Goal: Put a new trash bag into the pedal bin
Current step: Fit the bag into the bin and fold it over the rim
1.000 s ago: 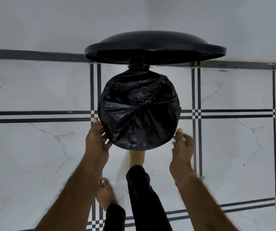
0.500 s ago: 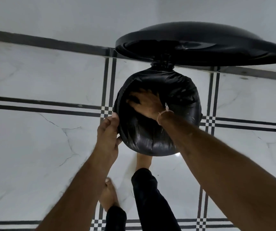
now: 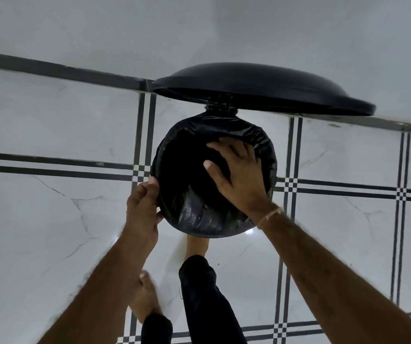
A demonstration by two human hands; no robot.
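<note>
Trash bag (image 3: 199,214), draped over the pedal bin (image 3: 261,88), gapes straight below the right hand (image 3: 239,175) (fingers spread, pressing inward), while the left hand (image 3: 141,209) grips its near-left rim.

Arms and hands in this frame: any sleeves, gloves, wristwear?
No gloves on the left hand or the right hand. The left forearm and right forearm are uncovered, with no sleeves in view down to the frame edge. A thin pale thread band circles the right wrist. No rings or watch are visible.
</note>
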